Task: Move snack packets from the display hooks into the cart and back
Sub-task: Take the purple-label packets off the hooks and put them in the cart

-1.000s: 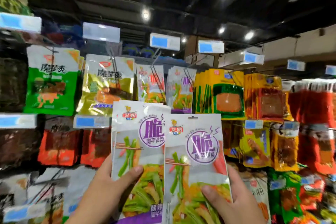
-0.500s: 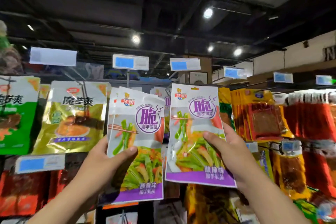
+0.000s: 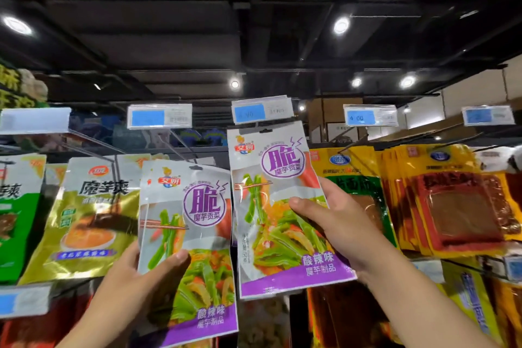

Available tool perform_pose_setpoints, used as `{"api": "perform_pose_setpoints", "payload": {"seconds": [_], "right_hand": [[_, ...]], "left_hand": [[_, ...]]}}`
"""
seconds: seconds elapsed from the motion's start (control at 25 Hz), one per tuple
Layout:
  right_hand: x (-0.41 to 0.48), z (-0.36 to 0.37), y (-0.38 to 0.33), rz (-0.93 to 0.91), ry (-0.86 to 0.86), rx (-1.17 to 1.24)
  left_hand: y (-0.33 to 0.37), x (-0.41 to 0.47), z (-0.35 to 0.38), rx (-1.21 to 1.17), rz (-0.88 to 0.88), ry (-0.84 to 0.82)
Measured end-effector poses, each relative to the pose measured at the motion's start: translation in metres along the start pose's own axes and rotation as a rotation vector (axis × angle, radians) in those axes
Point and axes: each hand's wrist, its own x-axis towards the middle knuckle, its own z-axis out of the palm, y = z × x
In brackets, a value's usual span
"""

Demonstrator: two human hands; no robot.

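Shop display racks hung with snack packets fill the lower view under a dark ceiling [image 3: 169, 22]. Nearest, the left hand [image 3: 132, 285] grips the left purple packet [image 3: 197, 206] by its lower left edge, thumb pressed across the front and fingers hidden behind. Beside it and raised higher, the right hand [image 3: 336, 226] holds the right purple packet [image 3: 262, 234] by its right edge, thumb laid over the printed vegetables and fingers curled behind. The two packets stand upright and almost touch edge to edge. The top of the right one, with its hanging slot, sits just below a blue price tag [image 3: 261, 110]; whether it is on a hook cannot be told. Behind the left packet hang a gold packet [image 3: 87, 215] and, further left, a green packet [image 3: 17, 215], with bare wire hooks [image 3: 84, 138] above them. Behind the right hand hang yellow packets [image 3: 353, 175] and a thick row of yellow-and-red packets [image 3: 452, 206]. Further price tags [image 3: 159, 116] line the top rail. Farthest up, round ceiling lights [image 3: 341, 25] glow.
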Motion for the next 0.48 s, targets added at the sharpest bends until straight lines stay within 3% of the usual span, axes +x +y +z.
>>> {"api": "perform_pose_setpoints", "payload": {"seconds": [0.2,0.48], "right_hand": [[0.013,0.004,0.002,-0.002,-0.078,0.043],[0.023,0.007,-0.003,-0.015,-0.036,0.061]], "left_hand": [[-0.008,0.000,0.002,-0.070,-0.021,0.044],[-0.007,-0.003,-0.004,-0.076,-0.001,0.041]]}}
